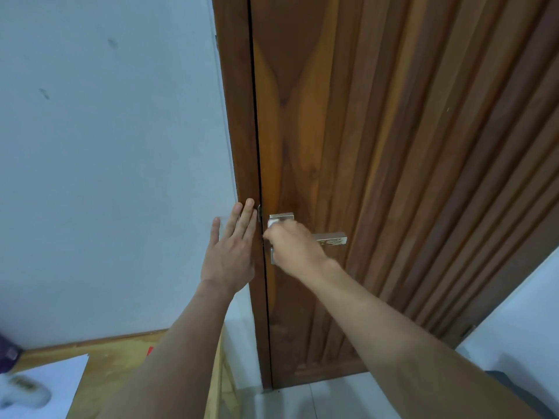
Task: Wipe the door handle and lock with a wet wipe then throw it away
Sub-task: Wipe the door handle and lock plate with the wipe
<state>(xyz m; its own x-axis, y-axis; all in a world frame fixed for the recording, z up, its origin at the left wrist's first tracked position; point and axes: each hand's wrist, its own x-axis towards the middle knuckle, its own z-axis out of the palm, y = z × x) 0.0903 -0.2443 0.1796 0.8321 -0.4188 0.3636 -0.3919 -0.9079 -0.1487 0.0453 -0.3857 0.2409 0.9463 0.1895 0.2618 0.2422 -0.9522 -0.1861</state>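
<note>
Wipe on the lock plate, no lettering I can read here.

Brown wood door (pixel 378 131), pale wall (pixel 106 161) to its left, white floor tiles (pixel 317 397) below. My right hand (pixel 292 244) is curled round the white wipe (pixel 273 221), pressing it on the plate above the handle (pixel 331 238); my left hand (pixel 231 252) lies flat, fingers straight, on the frame (pixel 239 131).

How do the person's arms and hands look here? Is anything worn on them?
Both forearms are bare up to the frame edge: no sleeves show. The left hand and the right hand wear no gloves, and no watch, bracelet or ring is visible on them.
</note>
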